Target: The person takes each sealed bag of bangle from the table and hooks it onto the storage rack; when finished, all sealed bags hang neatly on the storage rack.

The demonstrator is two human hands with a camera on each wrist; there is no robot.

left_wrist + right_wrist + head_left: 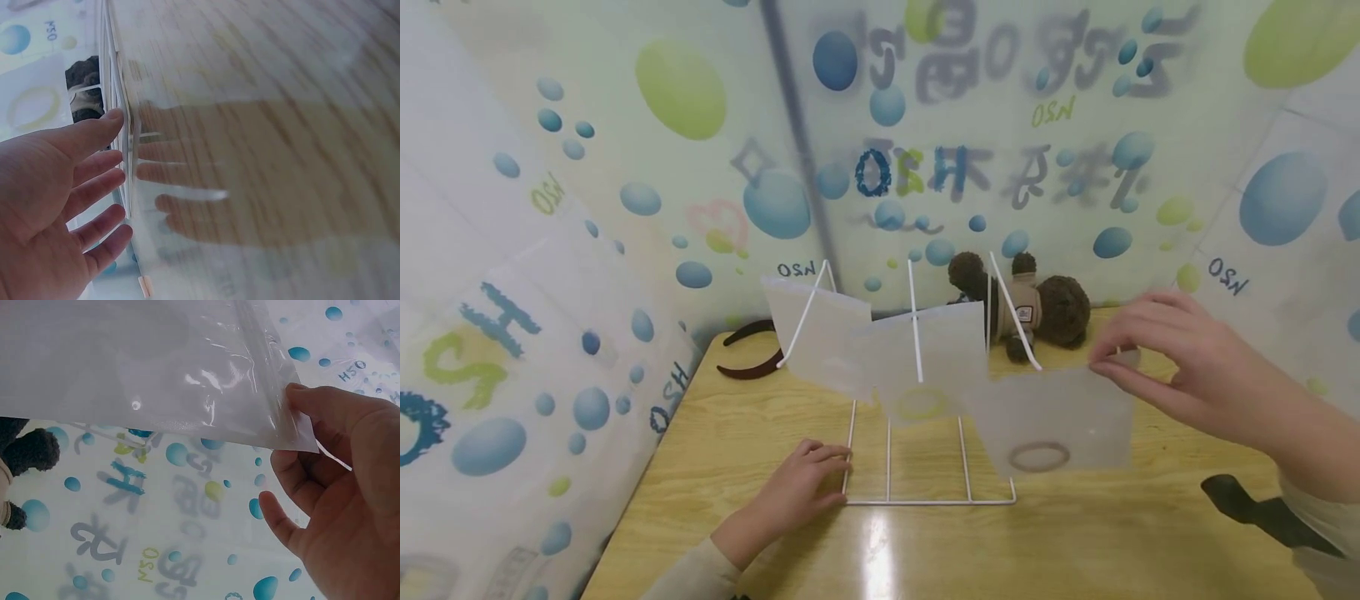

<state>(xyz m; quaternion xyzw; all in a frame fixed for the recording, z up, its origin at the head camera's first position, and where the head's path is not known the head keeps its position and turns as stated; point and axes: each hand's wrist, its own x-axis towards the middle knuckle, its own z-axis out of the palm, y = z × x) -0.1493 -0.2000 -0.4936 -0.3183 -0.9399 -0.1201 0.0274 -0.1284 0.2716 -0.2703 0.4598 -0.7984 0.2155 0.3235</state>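
Observation:
A white wire rack point(917, 502) stands on the table with slanted prongs. My left hand point(805, 483) touches its front left corner, fingers fairly straight; in the left wrist view the left hand point(69, 194) has thumb and fingertips against the wire. My right hand point(1180, 358) pinches the top right corner of a frosted zip bag point(1075, 408) with a brownish ring in it. That bag's top edge meets the right prong's tip; whether it is hooked there I cannot tell. Another frosted bag point(951, 346), holding a yellow ring, hangs at the middle prong, and a third bag point(816, 333) at the left one.
Behind the rack a brown plush toy point(1063, 310) lies on its side against the patterned curtain point(880, 242). A dark brown curved band point(748, 371) lies at the back left. The wooden table point(700, 467) has its left edge by the curtain.

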